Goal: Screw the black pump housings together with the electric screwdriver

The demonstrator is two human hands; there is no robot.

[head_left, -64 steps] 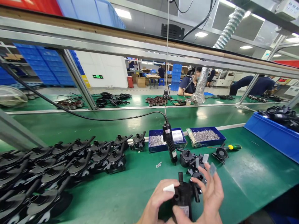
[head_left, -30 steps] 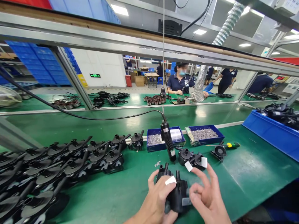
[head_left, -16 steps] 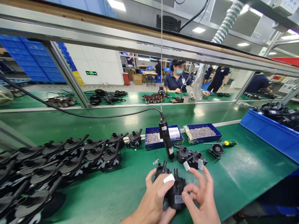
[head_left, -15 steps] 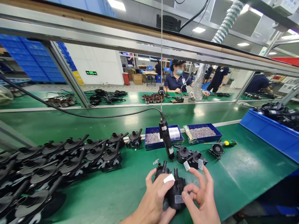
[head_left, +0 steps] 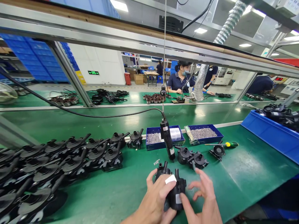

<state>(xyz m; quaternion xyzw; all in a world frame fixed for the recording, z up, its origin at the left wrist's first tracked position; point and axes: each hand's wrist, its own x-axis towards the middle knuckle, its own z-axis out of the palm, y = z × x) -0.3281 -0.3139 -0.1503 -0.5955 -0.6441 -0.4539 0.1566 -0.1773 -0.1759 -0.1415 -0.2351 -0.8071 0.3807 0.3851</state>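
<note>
My left hand [head_left: 153, 197] is closed around a black pump [head_left: 177, 185], which stands upright on the bench. A white sticker [head_left: 171, 179] sits on that hand near the thumb. A small pale label [head_left: 178, 199] lies on the pump's side, and the thumb of my right hand [head_left: 205, 199] touches it. The other fingers of my right hand are spread apart, with a small label [head_left: 193, 165] on one fingertip, seen edge-on. A second black pump [head_left: 161, 169] is just behind my left hand, partly hidden by it.
Rows of black pumps [head_left: 72, 165] cover the left side. An electric screwdriver [head_left: 167, 137] hangs ahead, before blue trays of small metal parts [head_left: 153, 137]. More pumps [head_left: 198, 159], a yellow-green screwdriver [head_left: 231, 144] and a blue bin [head_left: 268, 130] lie rightward. A co-worker [head_left: 179, 79] sits opposite.
My right thumb has moved onto the label on the pump. The fingers have turned, and of the two labels seen on the fingertips before, only one now shows, edge-on.
</note>
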